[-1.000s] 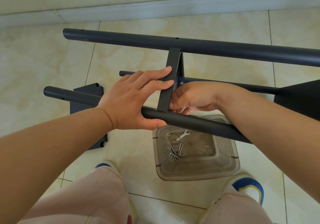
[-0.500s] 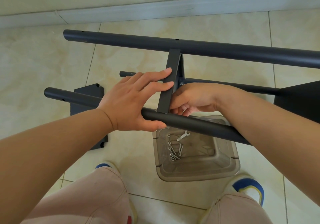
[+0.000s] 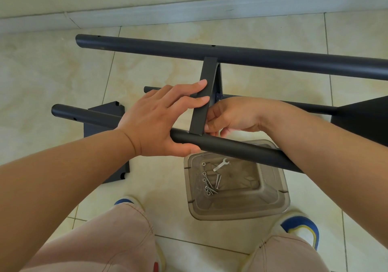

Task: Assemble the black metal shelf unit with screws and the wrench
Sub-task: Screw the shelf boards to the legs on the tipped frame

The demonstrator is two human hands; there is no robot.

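Note:
The black shelf frame lies on its side on the floor. A far tube (image 3: 273, 58) and a near tube (image 3: 241, 150) are bridged by an upright shelf panel (image 3: 206, 87) seen edge-on. My left hand (image 3: 159, 120) grips the near tube, thumb underneath, with straight fingers pressing the panel's left face. My right hand (image 3: 235, 116) curls its fingertips at the joint of panel and near tube, pinching something small that stays hidden. The wrench (image 3: 220, 164) and several screws (image 3: 210, 185) lie in a clear plastic tray (image 3: 275, 200).
A thin black rod (image 3: 304, 105) runs behind my right hand to another panel (image 3: 363, 116) at the right. A loose black panel (image 3: 100, 124) lies under the near tube on the left. My knees and shoes (image 3: 302, 229) flank the tray. The wall skirting (image 3: 189, 13) runs behind.
My right hand's fingers have shifted slightly at the joint. The left hand and the frame have held still.

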